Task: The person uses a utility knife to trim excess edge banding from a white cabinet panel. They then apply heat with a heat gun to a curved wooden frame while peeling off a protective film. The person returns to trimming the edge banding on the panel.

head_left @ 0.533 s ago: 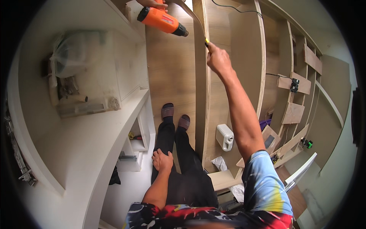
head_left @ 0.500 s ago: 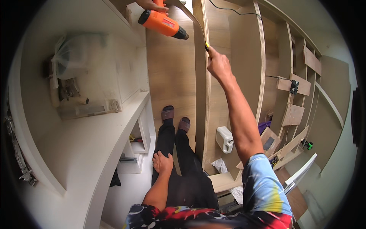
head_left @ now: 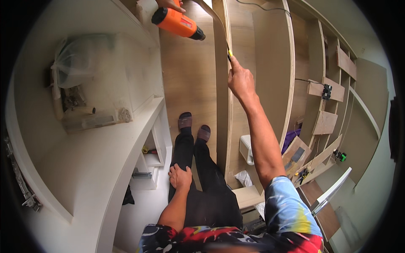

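My right hand (head_left: 241, 78) grips a small yellow-and-black tool (head_left: 230, 54) against the edge of a long upright plywood board (head_left: 228, 118). A thin flexible strip (head_left: 217, 19) runs from the top of the view down to that tool. Above and to the left, another person's hand (head_left: 168, 3) holds an orange heat gun (head_left: 177, 25), its black nozzle aimed toward the strip. My left hand (head_left: 179, 177) rests with loosely spread fingers on my dark-trousered leg, holding nothing.
A white built-in cabinet (head_left: 105, 164) lines the left, with bagged items (head_left: 76, 63) on it. At right stand plywood frames (head_left: 314, 38), small boards (head_left: 327, 122), black-and-green devices (head_left: 327, 92), a white ribbed object (head_left: 247, 149) and a dark cable (head_left: 265, 9). My slippered feet are on the wooden floor (head_left: 190, 67).
My right hand and the yellow tool have slid down along the board edge, toward my body. The heat gun has shifted only slightly. My left hand stays on my leg.
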Demonstrator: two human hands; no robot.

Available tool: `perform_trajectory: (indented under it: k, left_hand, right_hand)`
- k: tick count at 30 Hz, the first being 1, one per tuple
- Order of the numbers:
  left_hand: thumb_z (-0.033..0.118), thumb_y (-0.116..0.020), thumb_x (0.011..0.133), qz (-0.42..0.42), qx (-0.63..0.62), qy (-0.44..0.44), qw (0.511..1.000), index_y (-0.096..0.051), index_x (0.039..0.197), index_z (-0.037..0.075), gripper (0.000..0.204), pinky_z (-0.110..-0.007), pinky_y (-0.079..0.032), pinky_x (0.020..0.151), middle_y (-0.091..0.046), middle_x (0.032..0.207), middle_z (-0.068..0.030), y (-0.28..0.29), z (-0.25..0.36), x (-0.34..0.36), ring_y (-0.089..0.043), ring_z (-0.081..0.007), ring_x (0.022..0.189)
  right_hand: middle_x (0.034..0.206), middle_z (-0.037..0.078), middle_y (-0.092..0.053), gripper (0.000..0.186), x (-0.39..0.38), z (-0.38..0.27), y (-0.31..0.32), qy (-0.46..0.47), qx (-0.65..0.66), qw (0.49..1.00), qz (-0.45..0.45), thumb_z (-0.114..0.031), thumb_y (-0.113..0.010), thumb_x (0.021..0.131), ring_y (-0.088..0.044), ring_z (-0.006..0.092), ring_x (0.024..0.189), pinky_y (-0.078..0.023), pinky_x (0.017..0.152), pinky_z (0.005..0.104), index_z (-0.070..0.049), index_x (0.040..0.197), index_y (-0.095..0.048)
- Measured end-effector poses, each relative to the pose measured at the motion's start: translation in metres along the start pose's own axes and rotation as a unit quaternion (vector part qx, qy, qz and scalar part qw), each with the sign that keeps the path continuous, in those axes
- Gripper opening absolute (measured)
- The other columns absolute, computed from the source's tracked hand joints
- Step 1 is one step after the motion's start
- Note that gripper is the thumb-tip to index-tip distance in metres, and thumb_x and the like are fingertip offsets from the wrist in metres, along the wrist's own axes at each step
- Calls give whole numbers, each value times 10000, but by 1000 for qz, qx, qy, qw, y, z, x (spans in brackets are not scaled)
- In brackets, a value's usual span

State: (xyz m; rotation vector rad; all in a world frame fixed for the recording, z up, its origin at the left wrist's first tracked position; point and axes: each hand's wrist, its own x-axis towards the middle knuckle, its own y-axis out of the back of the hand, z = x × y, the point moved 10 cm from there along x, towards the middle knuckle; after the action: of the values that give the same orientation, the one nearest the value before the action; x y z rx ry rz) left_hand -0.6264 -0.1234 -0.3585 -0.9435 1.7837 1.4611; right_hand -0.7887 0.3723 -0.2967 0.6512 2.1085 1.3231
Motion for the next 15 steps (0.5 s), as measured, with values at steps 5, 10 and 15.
perform_trajectory:
  k: [5, 10, 15]
  left_hand:
    - [420, -675, 940, 9, 3, 3, 1000, -578, 1380, 23, 600, -490, -501, 1076, -574, 1379, -175, -1, -1, -2, -548, -382, 1305]
    - [415, -673, 943, 24, -4, -6, 1000, -590, 1351, 21, 574, -480, -509, 1065, -584, 1364, -176, 2, 3, 3, -557, -374, 1296]
    - [422, -672, 941, 25, 3, -9, 1000, -589, 1352, 13, 585, -481, -515, 1058, -589, 1356, -185, 1, 2, 1, -574, -374, 1276]
  right_hand:
    - [888, 279, -724, 457, 17, -8, 7, 58, 43, 996, 46, -35, -577, 917, -710, 476, 815, -581, 774, 557, -48, 1368, -645]
    - [881, 298, -717, 451, 2, 4, -5, 11, 13, 1000, -6, -36, -577, 912, -711, 476, 811, -575, 772, 570, 9, 1357, -637]
    - [952, 288, -721, 487, 3, 0, 0, 14, 40, 999, 8, -72, -582, 919, -710, 472, 873, -566, 816, 565, -52, 1404, -616]
